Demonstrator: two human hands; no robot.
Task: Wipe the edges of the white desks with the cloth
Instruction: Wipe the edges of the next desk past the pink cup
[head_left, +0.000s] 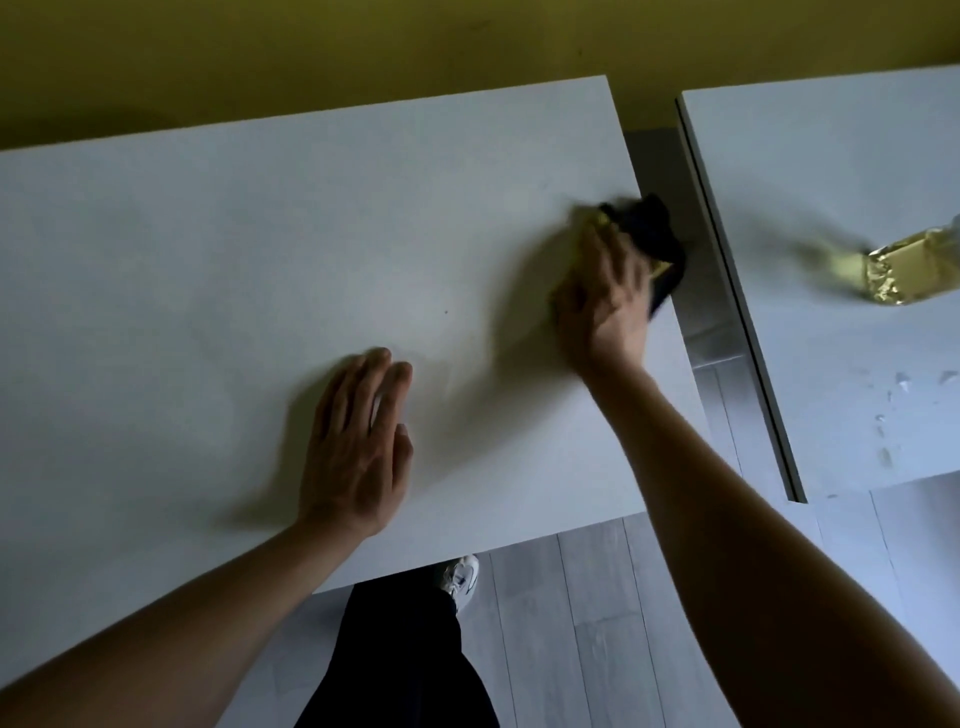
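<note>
A white desk (260, 260) fills the left and middle of the view. A second white desk (831, 218) stands to its right across a narrow gap. My right hand (605, 301) presses a dark cloth with a yellow patch (649, 228) against the right edge of the first desk. The cloth hangs partly over that edge, and both hand and cloth are blurred. My left hand (358, 441) rests flat on the desktop near the front edge, fingers straight.
A bottle of yellow liquid (904, 270) lies at the right side of the second desk, with wet spots (893, 395) in front of it. A yellow wall (363, 47) runs behind both desks. Grey plank floor (597, 623), my dark trouser leg and a white shoe (462, 579) show below.
</note>
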